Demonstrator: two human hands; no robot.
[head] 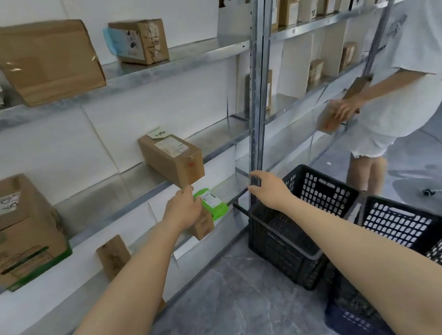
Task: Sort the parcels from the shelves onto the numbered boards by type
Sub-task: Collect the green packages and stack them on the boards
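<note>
My left hand [184, 208] grips a small brown cardboard box [203, 225] in front of the lower metal shelf, with a green flat parcel [214, 203] lying on that shelf just behind it. A long brown parcel [171, 159] with a white label stands on the middle shelf directly above my left hand. My right hand [265, 189] is open, fingers spread, next to the upright metal post [256, 93] and above the rim of a black plastic crate [302, 229]. No numbered boards are in view.
More cardboard parcels sit on the shelves: a large one [42, 61] and a taped one [140, 40] on top, a big box [13, 231] at the left. A second dark crate [408, 250] stands on the floor. Another person [398, 76] holds parcels at the right shelf.
</note>
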